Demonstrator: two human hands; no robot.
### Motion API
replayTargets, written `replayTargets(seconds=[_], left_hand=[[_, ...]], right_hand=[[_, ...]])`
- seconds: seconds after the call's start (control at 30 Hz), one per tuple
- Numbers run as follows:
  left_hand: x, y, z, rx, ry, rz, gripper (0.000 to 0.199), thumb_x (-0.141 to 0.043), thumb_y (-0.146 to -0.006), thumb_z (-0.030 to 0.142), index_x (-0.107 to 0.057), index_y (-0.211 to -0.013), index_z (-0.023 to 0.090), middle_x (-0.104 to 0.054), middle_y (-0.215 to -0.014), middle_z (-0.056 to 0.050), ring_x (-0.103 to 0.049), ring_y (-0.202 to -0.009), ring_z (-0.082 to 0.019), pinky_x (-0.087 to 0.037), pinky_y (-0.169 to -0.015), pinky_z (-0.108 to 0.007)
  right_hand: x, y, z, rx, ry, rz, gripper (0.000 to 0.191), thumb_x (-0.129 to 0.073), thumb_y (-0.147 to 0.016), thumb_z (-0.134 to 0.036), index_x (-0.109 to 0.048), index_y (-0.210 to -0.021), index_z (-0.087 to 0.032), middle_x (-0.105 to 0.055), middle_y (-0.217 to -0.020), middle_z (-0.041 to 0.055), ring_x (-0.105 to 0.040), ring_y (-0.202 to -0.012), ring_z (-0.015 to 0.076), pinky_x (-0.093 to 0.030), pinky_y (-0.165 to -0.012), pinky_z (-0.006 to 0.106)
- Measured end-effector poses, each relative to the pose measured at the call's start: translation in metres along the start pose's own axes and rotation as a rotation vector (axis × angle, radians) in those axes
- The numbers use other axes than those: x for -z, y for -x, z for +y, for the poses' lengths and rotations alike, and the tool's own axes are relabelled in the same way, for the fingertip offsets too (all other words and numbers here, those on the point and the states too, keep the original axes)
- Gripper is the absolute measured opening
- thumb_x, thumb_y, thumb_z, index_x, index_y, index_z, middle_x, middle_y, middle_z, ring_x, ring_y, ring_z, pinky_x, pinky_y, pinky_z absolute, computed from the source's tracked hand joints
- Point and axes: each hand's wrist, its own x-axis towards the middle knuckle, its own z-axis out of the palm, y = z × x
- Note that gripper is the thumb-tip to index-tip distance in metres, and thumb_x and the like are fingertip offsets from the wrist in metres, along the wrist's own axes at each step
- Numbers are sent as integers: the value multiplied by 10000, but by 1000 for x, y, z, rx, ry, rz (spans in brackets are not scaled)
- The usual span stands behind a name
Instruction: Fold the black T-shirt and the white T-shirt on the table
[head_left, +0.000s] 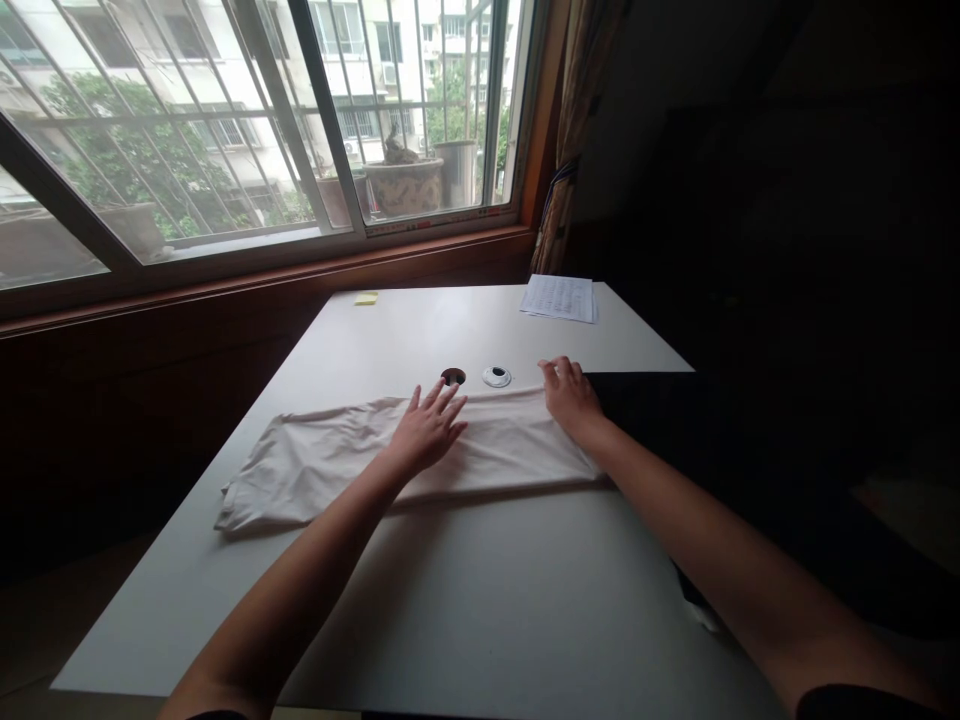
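Note:
A pale, off-white folded garment [330,470] lies in a long strip across the table; its exact kind cannot be made out. Over its middle, my left hand [429,428] rests with the fingers spread, holding nothing. At the garment's far right corner, my right hand [571,398] has its fingers bent and drawn together on the fabric edge. The right forearm covers part of that end. Wrinkles run over the left end, while the right part looks flatter.
Beyond the garment, the white table [495,600] has a dark round hole [453,375] and a white cable grommet [496,376]. Printed papers [559,298] and a yellow sticky note [366,298] lie at the far edge. A dark object [637,410] borders the right side.

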Motion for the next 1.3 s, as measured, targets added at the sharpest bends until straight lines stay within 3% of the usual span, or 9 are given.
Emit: replayTargets(seconds=[0.17,0.27,0.37,0.57,0.77,0.87,1.0,1.1,1.3], left_hand=[[-29,-11,29,61,59,-119,582,-332,-1053,515,-383,-1572,256,-319,-1656,-101,-214,-1554,-323,-168,-1252,-597],[-35,-15,22,78,63,-135,611,-308,-1056,517,-359,-1585,216,-289,-1666,-104,-192,-1561,-312,-147,-1260,-583],[-32,-15,7,103,37,-178,646,-284,-1052,550,-322,-1600,210,-241,-1682,-86,-163,-1569,-291,-134,-1265,-568],[-21,1,-37,249,-40,-247,681,-210,-1043,611,-262,-1620,253,-179,-1698,-41,-113,-1579,-266,-127,-1267,-543],[-6,35,-89,345,-99,-252,660,-214,-1053,581,-273,-1618,245,-215,-1690,-40,-138,-1576,-248,-90,-1269,-531],[6,55,-120,409,-109,-248,641,-207,-1056,565,-291,-1611,255,-212,-1692,-37,-106,-1580,-257,-76,-1257,-575],[23,88,-169,575,-115,-268,641,-168,-1053,554,-308,-1604,258,-232,-1687,-66,-173,-1565,-308,-207,-1207,-641],[37,117,-202,709,-135,-261,627,-178,-1050,529,-341,-1592,261,-229,-1688,-79,-183,-1558,-337,-219,-1185,-679],[59,157,-229,946,-217,-150,633,-227,-1038,455,-338,-1588,162,-246,-1670,-184,-199,-1533,-433,-245,-1097,-793]], right_hand=[[-24,24,-44,208,15,-106,440,-399,-1014,-265,-534,-1419,-158,-447,-1556,178,-365,-1442,333,-281,-1197,507],[-39,33,-51,266,26,-186,532,-394,-1036,-414,-453,-1511,-184,-379,-1628,121,-302,-1508,287,-226,-1236,500],[-42,29,-37,190,97,-252,643,-282,-1052,-523,-334,-1592,-177,-247,-1686,101,-189,-1558,260,-148,-1261,499],[-33,10,-4,64,161,-282,723,-195,-1034,-604,-262,-1627,-195,-178,-1704,59,-139,-1571,234,-102,-1273,479],[-32,9,7,4,189,-286,727,-133,-1031,-598,-205,-1642,-211,-143,-1712,39,-117,-1574,248,-127,-1261,542],[-33,9,8,5,195,-291,749,-119,-1026,-610,-194,-1643,-192,-132,-1713,38,-112,-1575,243,-128,-1260,549],[-33,8,8,6,203,-290,745,-116,-1026,-611,-192,-1644,-202,-125,-1714,35,-103,-1576,234,-119,-1262,541],[-33,8,7,6,209,-289,736,-128,-1027,-606,-202,-1642,-207,-139,-1712,41,-114,-1575,237,-130,-1259,541],[-33,9,5,11,219,-261,733,-164,-1030,-591,-242,-1630,-178,-183,-1702,60,-158,-1567,235,-149,-1255,535]])
